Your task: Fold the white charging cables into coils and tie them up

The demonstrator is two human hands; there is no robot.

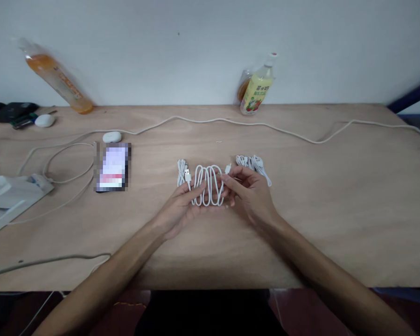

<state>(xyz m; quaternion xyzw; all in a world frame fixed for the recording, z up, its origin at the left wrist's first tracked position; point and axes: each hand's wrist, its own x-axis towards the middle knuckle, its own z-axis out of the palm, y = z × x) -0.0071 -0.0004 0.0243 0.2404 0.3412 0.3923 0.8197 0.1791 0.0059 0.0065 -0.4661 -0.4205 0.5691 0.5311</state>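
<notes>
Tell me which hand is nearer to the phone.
The left hand is nearer: it is to the right of the phone, holding the looped white cable. The right hand is farther right, at the cable's other side.

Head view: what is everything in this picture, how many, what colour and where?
Looped cable: 1, white, centre
Left bundle: 1, white, left of centre
Right bundle: at least 1, white, right of centre
Phone: 1, screen pixelated, left
Rounded cases: 2, white, back left
Orange bottle: 1, orange, back left
Labelled bottle: 1, yellow, back right of centre
Long cable: 1, white, across the back
Loose cables: several, white and grey, left
Bulky object: 1, white, far left, unclear
Dark items: several, black, back left
Table: 1, light wood, throughout
Wall: 1, pale, behind
Left hand: 1, bare, holding looped cable
Right hand: 1, bare, at its connector
</notes>
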